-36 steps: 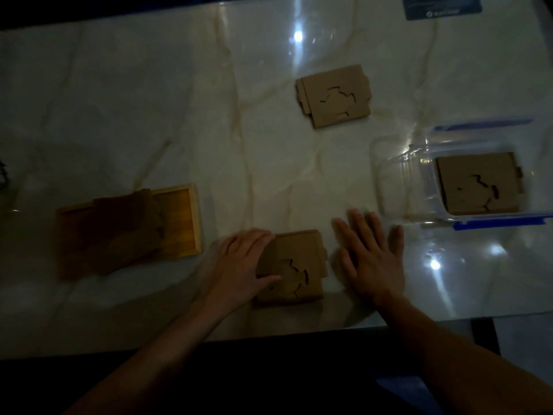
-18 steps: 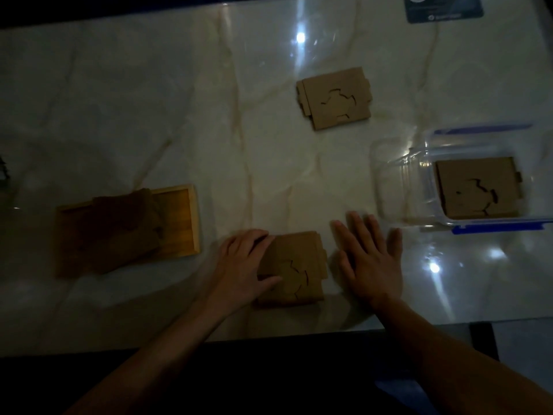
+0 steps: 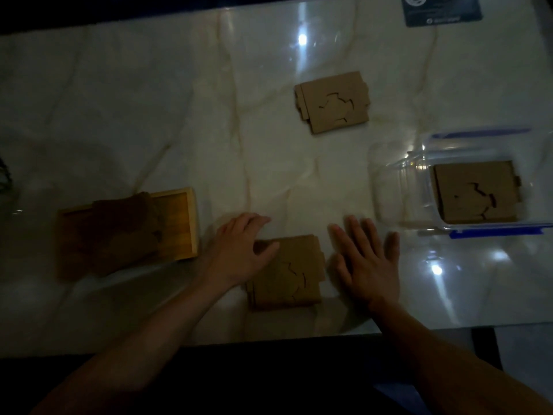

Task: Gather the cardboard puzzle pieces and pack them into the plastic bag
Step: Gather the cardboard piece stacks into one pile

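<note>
- Left hand: palm down on the marble table, fingers loosely curled, thumb lying over the left edge of the nearest cardboard stack; no closed grasp on it, fingertips resting on the tabletop just past the stack's far left corner.
- Right hand: flat and open, fingers spread and pointing away from the person, pressed on the table just beside the right edge of the same stack; holds nothing. Whether its thumb touches the cardboard cannot be told in the dim light.
- Near cardboard puzzle stack: several brown layers lying flat between the two hands, close to the table's near edge; jagged cut lines show on the top sheet.
- Far cardboard puzzle stack: flat on the table, well apart from both hands, beyond the near stack and slightly to the right; layers slightly offset at the left side.
- Clear plastic bag: lying on the table to the right, beyond the right hand, blue zip strips along its far and near edges; apart from both hands.
- Bagged cardboard puzzle stack: lies flat inside the bag, toward its right part.
- Wooden tray: left of the left hand, near but apart; dark brown cardboard pieces lie heaped across it, overhanging its left part.
- Dark card: at the table's far right edge, printing unreadable.
</note>
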Demonstrator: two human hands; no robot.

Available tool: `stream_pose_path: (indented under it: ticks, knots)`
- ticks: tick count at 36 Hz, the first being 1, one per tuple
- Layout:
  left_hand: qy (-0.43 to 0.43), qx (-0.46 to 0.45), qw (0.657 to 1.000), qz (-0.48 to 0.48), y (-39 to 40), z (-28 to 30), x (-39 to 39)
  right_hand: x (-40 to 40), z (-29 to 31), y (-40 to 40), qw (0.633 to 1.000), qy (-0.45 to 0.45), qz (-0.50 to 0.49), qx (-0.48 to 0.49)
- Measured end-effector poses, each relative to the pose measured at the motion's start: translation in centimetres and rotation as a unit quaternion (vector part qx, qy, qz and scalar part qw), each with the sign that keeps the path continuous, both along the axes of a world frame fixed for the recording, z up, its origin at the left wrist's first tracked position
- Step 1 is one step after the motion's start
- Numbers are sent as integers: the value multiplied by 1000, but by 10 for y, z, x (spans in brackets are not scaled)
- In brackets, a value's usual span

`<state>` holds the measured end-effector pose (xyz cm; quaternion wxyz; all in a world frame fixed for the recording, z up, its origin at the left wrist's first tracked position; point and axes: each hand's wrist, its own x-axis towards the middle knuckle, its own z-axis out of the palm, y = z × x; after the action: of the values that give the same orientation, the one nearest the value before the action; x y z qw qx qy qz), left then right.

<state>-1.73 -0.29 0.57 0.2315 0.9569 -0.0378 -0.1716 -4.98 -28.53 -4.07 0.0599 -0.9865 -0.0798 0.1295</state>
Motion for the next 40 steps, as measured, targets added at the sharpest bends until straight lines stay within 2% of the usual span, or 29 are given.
stream_pose_path:
  ticks: [12, 17, 21, 27, 33, 40]
  knots:
    - [9, 12, 1000, -25, -21, 3, 128, 0, -2, -1, 1000, 16, 8, 3]
    - [6, -11, 1000, 17, -36, 5, 178, 0, 1, -2, 1000, 25, 6, 11]
    - [-5, 21, 999, 24, -48, 8, 210, 1, 3, 0, 1000, 24, 0, 17]
    - [-3, 61, 998, 22, -74, 20, 243, 2, 5, 0, 999, 31, -3, 25]
    - [35, 76, 997, -1, -96, 28, 261, 2, 5, 0, 999, 25, -7, 35]
    - [20, 123, 992, -29, -108, 27, 267, 2, 1, 1, 1000, 4, -8, 29]
